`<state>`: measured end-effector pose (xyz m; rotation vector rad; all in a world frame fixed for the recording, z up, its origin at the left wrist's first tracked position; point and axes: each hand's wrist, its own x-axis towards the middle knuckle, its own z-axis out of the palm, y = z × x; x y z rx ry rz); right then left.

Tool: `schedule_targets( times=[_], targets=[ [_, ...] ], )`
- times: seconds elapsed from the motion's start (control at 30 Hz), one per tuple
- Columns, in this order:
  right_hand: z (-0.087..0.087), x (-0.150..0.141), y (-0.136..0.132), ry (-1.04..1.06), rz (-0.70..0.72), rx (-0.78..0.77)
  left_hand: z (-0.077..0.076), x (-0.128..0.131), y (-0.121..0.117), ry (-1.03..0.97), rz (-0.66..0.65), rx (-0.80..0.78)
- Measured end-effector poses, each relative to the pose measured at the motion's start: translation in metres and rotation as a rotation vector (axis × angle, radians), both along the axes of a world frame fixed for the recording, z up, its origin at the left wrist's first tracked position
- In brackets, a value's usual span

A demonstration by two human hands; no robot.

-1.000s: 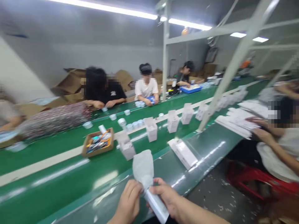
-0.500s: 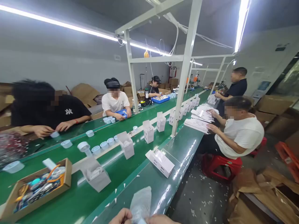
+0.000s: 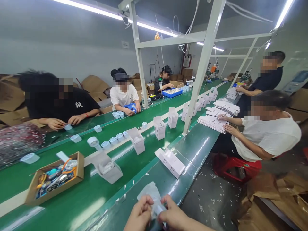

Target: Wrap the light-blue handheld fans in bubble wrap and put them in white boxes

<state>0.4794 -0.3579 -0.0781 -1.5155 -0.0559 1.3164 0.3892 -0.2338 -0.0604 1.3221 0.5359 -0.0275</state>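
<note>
Fingertips pinching, my left hand (image 3: 140, 214) and right hand (image 3: 175, 214) are holding a filmy wrapper (image 3: 150, 191) at six o'clock, likely light, soft and slippery, best gripped at its bunched middle, as a white carton (image 3: 171, 163) is lying at one o'clock.

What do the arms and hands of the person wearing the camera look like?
They're bare human hands: neither the left hand nor the right hand wears a glove, and I can't make out any ring, watch or bracelet. No sleeve shows on the visible part of the right forearm. No cables or markings are visible.
</note>
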Motion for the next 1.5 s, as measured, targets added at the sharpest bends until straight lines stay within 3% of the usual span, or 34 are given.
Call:
schedule_targets(
  times=[0.13, 0.2, 0.27, 0.33, 0.4, 0.5, 0.6, 0.67, 0.73, 0.83, 0.93, 1.03, 1.1, 1.13, 1.3, 1.37, 1.5],
  targets=[
    [0.028, 0.017, -0.001, -0.306, 0.229, -0.145, 0.010, 0.012, 0.004, -0.017, 0.025, -0.019],
    [0.034, 0.026, 0.001, -0.243, 0.363, -0.170, 0.013, 0.020, 0.007, 0.010, 0.074, -0.019],
    [0.033, 0.033, 0.004, -0.191, 0.486, -0.144, 0.014, 0.022, 0.012, 0.027, 0.042, -0.002],
    [0.028, 0.038, 0.008, -0.281, 0.567, -0.088, 0.012, 0.018, 0.018, 0.032, -0.045, 0.123],
    [0.026, 0.042, 0.012, -0.461, 0.570, -0.082, 0.006, 0.011, 0.024, 0.017, -0.110, 0.352],
    [0.037, 0.049, 0.020, -0.757, 0.558, -0.068, -0.006, 0.009, 0.027, 0.028, -0.237, 0.614],
    [0.059, 0.060, 0.030, -1.013, 0.737, -0.034, -0.011, 0.021, 0.024, 0.049, -0.315, 0.658],
    [0.073, 0.070, 0.037, -1.141, 0.828, -0.046, -0.006, 0.032, 0.023, 0.002, -0.258, 0.646],
    [0.080, 0.083, 0.044, -1.119, 0.791, -0.011, 0.002, 0.042, 0.026, -0.040, -0.139, 0.628],
    [0.080, 0.106, 0.056, -0.878, 0.661, 0.094, 0.013, 0.051, 0.033, -0.029, 0.073, 0.526],
    [0.072, 0.130, 0.062, -0.676, 0.536, 0.144, 0.015, 0.054, 0.041, -0.022, 0.361, 0.214],
    [0.063, 0.143, 0.062, -0.284, 0.427, 0.199, 0.017, 0.054, 0.045, -0.076, 0.595, -0.087],
    [0.057, 0.140, 0.060, -0.047, 0.410, 0.265, 0.021, 0.053, 0.045, -0.112, 0.614, -0.181],
    [0.055, 0.134, 0.060, -0.025, 0.400, 0.294, 0.024, 0.052, 0.044, -0.125, 0.594, -0.198],
    [0.046, 0.102, 0.059, -0.580, 0.376, 0.328, 0.036, 0.046, 0.035, -0.145, 0.418, -0.230],
    [0.043, 0.098, 0.057, -0.634, 0.366, 0.288, 0.036, 0.043, 0.031, -0.104, 0.425, -0.207],
    [0.034, 0.103, 0.049, -0.255, 0.244, 0.215, 0.033, 0.035, 0.028, 0.009, 0.459, -0.270]
  ],
)
